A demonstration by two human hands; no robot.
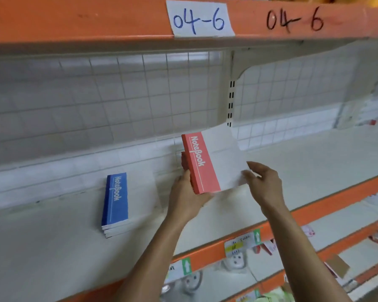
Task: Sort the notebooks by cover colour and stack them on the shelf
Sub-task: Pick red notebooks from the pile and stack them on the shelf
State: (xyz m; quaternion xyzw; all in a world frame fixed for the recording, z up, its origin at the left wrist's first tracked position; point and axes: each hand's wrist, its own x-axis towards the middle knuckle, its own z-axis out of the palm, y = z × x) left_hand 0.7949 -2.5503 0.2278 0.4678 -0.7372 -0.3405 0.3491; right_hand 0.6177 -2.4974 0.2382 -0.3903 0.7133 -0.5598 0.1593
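Observation:
A stack of red-and-white notebooks [207, 162] is held up above the white shelf board [292, 171], near the middle of the view. My left hand [187, 195] grips the stack from below at its red spine edge. My right hand [263, 184] pinches the white right edge of the top cover. A pile of blue-and-white notebooks [116, 201] lies flat on the shelf to the left, apart from both hands.
A wire grid back panel [118, 94] closes the rear of the shelf. An orange beam [96, 18] marked "04-6" runs overhead. The orange front edge [314, 210] carries price tags, and lower shelves hold small goods.

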